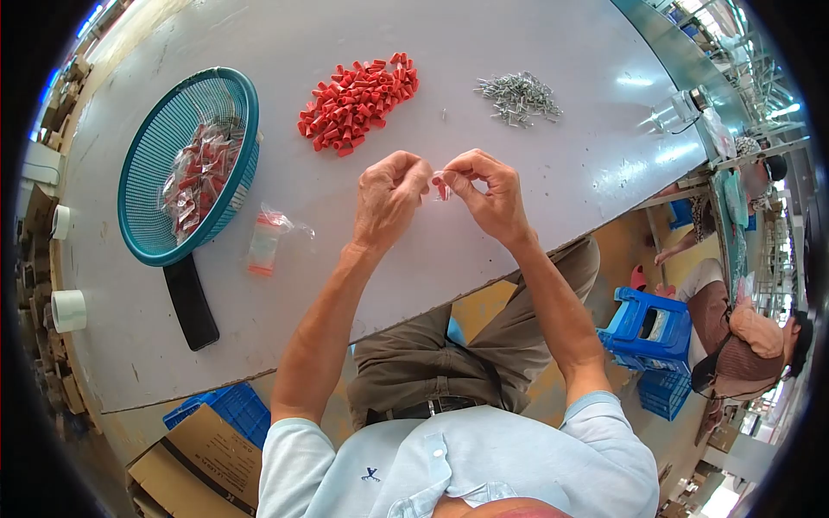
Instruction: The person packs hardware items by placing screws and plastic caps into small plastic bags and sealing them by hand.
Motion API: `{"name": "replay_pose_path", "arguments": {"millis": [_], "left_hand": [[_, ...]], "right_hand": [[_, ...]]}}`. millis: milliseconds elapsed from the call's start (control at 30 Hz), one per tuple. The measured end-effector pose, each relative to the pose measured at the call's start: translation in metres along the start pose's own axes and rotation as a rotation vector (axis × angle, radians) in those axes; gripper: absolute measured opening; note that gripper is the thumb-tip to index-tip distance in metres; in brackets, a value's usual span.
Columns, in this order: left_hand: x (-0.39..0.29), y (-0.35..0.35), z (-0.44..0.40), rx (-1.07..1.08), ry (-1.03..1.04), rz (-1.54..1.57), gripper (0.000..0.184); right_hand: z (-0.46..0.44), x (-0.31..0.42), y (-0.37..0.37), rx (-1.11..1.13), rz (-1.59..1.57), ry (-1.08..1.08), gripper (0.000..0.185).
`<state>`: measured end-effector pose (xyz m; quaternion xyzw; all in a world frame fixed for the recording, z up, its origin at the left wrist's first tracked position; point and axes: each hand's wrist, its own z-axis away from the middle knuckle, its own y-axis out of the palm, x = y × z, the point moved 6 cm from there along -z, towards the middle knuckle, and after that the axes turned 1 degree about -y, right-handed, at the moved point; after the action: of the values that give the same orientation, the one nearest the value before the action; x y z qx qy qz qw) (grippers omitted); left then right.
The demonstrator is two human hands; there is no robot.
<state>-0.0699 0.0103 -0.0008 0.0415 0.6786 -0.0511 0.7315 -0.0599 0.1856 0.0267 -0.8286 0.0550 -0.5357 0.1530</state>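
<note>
Over the table, in front of my body, a small clear plastic bag (pixel 440 187) with something red inside is held between my two hands. My left hand (pixel 390 198) is closed, thumb and forefinger pinching at the bag's left edge. On the other side, my right hand (pixel 490 197) pinches the bag between thumb and forefinger. Beyond the hands lies a heap of red tapered plastic caps (pixel 354 104). To its right is a pile of small silver screw-like metal pieces (pixel 520 97). A stack of flat clear bags with a red strip (pixel 264 244) rests left of my left hand.
A teal plastic basket (pixel 129 186) holding filled bags (pixel 203 177) stands at the left. Partly beneath it lies a black phone (pixel 191 302). Tape rolls (pixel 69 311) sit on the left edge, a clear bottle (pixel 673 112) at the right. A person sits beside a blue stool (pixel 648 328).
</note>
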Motion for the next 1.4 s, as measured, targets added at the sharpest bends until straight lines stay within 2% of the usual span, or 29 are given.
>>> {"name": "replay_pose_path", "arguments": {"millis": [133, 200, 233, 367, 467, 500, 633, 933, 1100, 1233, 1300, 1400], "left_hand": [[-0.001, -0.003, -0.002, -0.122, 0.095, 0.094, 0.023], [-0.002, -0.001, -0.002, -0.105, 0.081, 0.111, 0.023], [-0.003, 0.001, -0.002, -0.085, 0.069, 0.132, 0.024], [-0.012, 0.007, 0.001, -0.012, 0.093, -0.018, 0.019], [-0.001, 0.006, -0.006, 0.073, 0.086, 0.001, 0.009], [-0.011, 0.007, -0.001, 0.049, 0.059, -0.039, 0.005], [-0.001, 0.009, -0.003, 0.066, 0.061, -0.058, 0.005], [-0.003, 0.015, 0.000, 0.152, 0.108, 0.001, 0.006], [0.000, 0.012, 0.000, 0.148, 0.116, -0.079, 0.008], [-0.003, 0.017, 0.001, 0.165, 0.129, -0.067, 0.007], [-0.003, 0.014, 0.000, 0.123, 0.132, -0.143, 0.006], [-0.009, 0.018, 0.004, 0.089, 0.145, -0.102, 0.006]], "right_hand": [[0.000, 0.002, -0.005, -0.102, 0.005, -0.031, 0.005], [0.001, -0.009, -0.003, -0.058, 0.218, 0.072, 0.004], [0.001, -0.011, -0.004, -0.064, 0.217, 0.072, 0.004], [0.001, -0.018, 0.001, -0.105, -0.121, 0.078, 0.006], [0.000, -0.010, 0.000, -0.066, -0.060, -0.006, 0.008], [0.001, -0.011, 0.001, -0.045, -0.215, 0.077, 0.009], [0.004, -0.014, -0.005, -0.096, -0.157, 0.097, 0.006], [0.007, -0.012, -0.004, 0.000, -0.319, 0.144, 0.006], [0.007, -0.016, 0.001, 0.074, -0.290, 0.137, 0.003], [0.009, -0.015, 0.000, 0.062, -0.264, 0.118, 0.004], [0.009, -0.014, -0.001, 0.029, -0.178, 0.082, 0.006], [0.009, -0.014, -0.002, 0.002, -0.187, 0.088, 0.006]]}}
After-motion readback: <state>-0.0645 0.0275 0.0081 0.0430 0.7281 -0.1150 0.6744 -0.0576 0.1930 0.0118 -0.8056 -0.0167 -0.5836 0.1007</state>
